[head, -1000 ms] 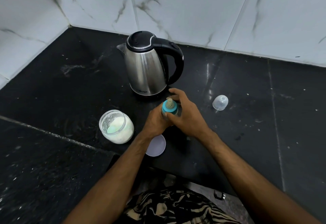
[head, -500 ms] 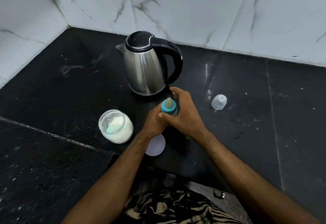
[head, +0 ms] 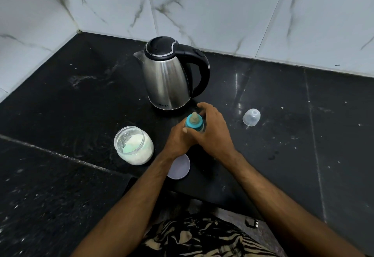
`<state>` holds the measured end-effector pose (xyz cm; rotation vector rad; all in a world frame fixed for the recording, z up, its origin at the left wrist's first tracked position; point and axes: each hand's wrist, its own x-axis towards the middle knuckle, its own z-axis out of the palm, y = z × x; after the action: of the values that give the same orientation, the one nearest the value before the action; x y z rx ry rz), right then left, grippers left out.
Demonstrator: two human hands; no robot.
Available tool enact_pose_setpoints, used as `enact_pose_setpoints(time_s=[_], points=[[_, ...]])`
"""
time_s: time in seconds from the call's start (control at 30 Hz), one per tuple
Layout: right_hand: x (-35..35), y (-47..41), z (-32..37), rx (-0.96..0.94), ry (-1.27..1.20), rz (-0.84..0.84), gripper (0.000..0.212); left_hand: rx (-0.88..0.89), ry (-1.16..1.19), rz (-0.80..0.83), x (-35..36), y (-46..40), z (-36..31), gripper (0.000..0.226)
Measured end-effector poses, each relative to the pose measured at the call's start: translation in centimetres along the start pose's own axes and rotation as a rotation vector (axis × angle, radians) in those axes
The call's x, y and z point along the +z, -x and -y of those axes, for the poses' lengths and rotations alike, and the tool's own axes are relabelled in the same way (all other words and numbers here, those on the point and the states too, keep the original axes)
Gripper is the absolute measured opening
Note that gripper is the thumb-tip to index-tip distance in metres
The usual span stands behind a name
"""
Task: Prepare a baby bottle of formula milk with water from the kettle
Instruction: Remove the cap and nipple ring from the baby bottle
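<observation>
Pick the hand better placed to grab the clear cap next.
Right. The clear cap lies on the counter to the right of the bottle, nearer the right hand; the left hand could keep gripping the bottle.

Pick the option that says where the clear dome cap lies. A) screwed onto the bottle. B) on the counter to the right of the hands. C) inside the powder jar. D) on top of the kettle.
B: the clear dome cap lies alone on the black counter, to the right of both hands, while the bottle shows its bare teat.
</observation>
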<state>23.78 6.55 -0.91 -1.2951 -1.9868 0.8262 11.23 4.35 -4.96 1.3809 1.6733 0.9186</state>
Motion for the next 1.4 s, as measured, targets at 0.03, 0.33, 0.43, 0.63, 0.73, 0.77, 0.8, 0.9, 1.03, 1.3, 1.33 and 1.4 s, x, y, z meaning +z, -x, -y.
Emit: enact_pose_setpoints(time_s=[0.03,0.33,0.43,0.63,0.73,0.77,0.8,0.9,1.03,1.3,1.33,1.4], points=[[0.03,-0.01,0.02,-0.003,0.008,-0.003,0.077,-0.003,-0.015,0.002,0.02,-0.08,-0.04,0.043],[0.24,0.13,-0.01,-0.007,-0.024,0.003,0.078,0.045,-0.068,0.001,0.01,-0.11,0.12,0.034],[0.18,0.08,0.09,-0.006,0.002,-0.002,0.076,0.013,-0.065,-0.001,0.09,-0.3,0.17,0.041],[0.34,0.35,0.21,-0.063,0.012,0.009,0.076,0.041,-0.037,-0.034,0.11,-0.03,0.37,0.031],[0.22,0.22,0.35,-0.018,0.069,-0.035,0.078,0.05,-0.037,-0.01,0.18,-0.15,0.26,0.033],[0.17,0.17,0.4,-0.011,0.081,-0.04,0.076,0.033,-0.046,-0.003,0.19,-0.26,0.17,0.035],[0.12,0.11,0.43,-0.018,0.081,-0.042,0.074,0.013,-0.05,-0.001,0.15,-0.33,0.15,0.037],[0.09,0.13,0.36,-0.056,0.035,0.0,0.07,-0.009,-0.048,-0.018,0.07,-0.32,0.27,0.037],[0.07,0.22,0.18,-0.034,0.01,0.028,0.08,0.045,-0.04,-0.017,0.18,-0.13,0.42,0.035],[0.11,0.11,-0.01,-0.06,0.072,0.014,0.074,0.009,-0.021,-0.028,0.08,-0.2,0.39,0.038],[0.11,0.18,0.0,-0.061,0.054,0.036,0.076,0.032,-0.015,-0.031,0.08,-0.05,0.45,0.036],[0.14,0.25,0.08,-0.044,0.054,0.043,0.08,0.063,0.003,-0.019,0.1,0.11,0.44,0.035]])
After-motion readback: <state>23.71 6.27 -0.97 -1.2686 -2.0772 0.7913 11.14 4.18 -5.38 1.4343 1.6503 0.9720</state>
